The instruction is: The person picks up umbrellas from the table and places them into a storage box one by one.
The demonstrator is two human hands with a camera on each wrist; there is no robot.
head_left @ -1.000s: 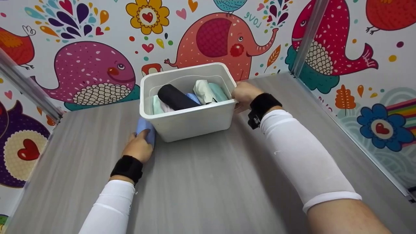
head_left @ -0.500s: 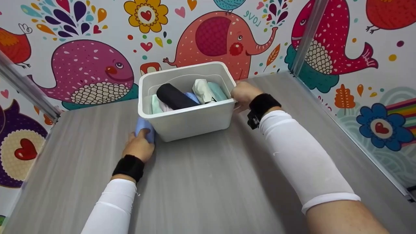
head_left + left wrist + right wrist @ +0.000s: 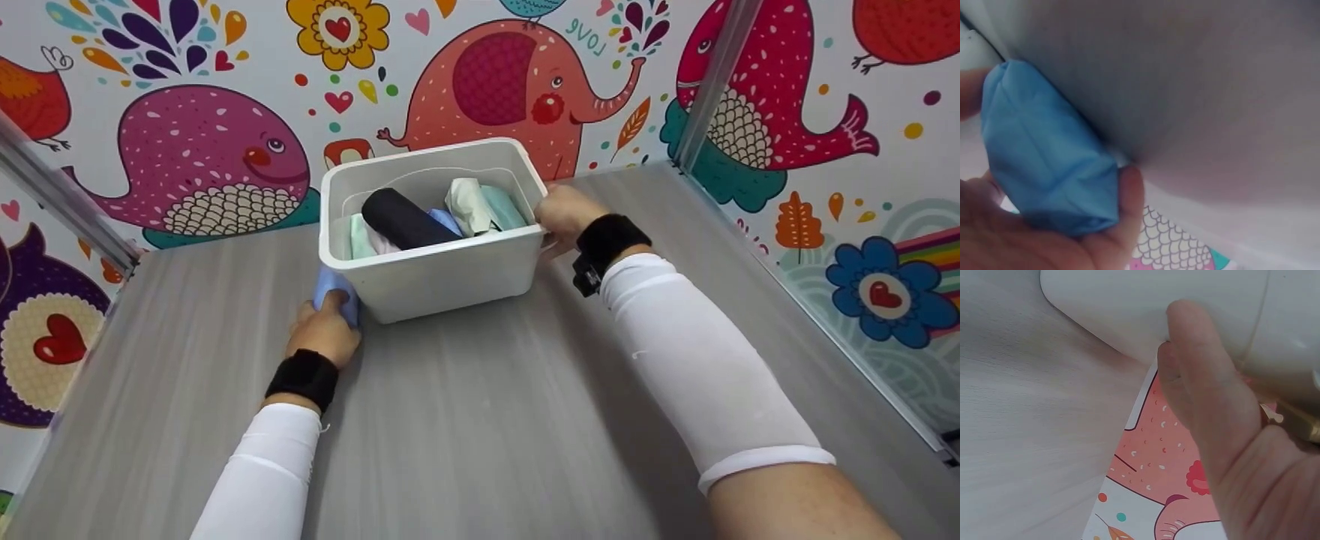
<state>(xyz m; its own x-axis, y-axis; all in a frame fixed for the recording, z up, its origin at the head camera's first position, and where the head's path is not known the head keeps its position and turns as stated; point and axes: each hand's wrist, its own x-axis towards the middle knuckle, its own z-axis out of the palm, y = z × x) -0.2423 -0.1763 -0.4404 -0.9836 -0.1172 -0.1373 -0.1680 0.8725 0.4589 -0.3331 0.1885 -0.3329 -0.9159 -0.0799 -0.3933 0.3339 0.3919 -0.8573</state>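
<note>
A white plastic bin (image 3: 442, 281) stands on the table, turned slightly askew. My right hand (image 3: 568, 216) grips its right end at the rim; in the right wrist view the thumb (image 3: 1202, 349) lies along the outer wall. Beside the bin's left front corner, my left hand (image 3: 324, 331) holds a rolled blue cloth (image 3: 1050, 152), with thumb and fingers around it. The bin's rim hides the far end of that roll in the head view. Inside the bin lie a black roll (image 3: 405, 217), a cream bundle (image 3: 469, 206), a teal bundle (image 3: 502, 208) and other pale rolled cloths.
The grey wood-grain table (image 3: 450, 420) runs back to a wall printed with cartoon animals (image 3: 517, 82). Metal corner posts (image 3: 712, 90) rise at the back right and back left. Printed side panels border the table.
The head view has shifted slightly. My left hand has edged a little to the right with the blue cloth; the right hand keeps its hold on the bin, which stays in place.
</note>
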